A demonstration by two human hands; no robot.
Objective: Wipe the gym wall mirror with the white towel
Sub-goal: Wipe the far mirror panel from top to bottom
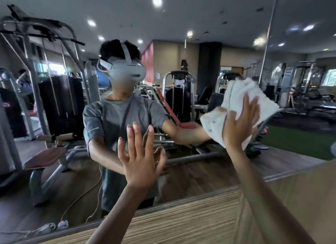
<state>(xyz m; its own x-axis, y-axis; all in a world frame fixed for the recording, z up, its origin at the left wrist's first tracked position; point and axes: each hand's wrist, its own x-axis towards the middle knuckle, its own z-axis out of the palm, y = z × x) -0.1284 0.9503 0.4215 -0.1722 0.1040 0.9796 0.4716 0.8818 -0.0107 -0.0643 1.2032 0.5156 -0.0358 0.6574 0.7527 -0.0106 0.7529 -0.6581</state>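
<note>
One left hand [140, 163], one right hand [240, 127], one towel [212, 123], seemingly one mirror [200, 16].

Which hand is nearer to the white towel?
Right. The right hand presses flat on the white towel against the mirror; the left hand is spread open, lower left, apart from it.

The right grip [240, 123] hides much of the blurred white towel [234, 93]

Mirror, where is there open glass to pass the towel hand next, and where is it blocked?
Open: the mirror glass between the left hand and the white towel, and everything above both hands. Crowded: low centre, where the left hand is spread flat, and where the right hand presses the towel.
</note>
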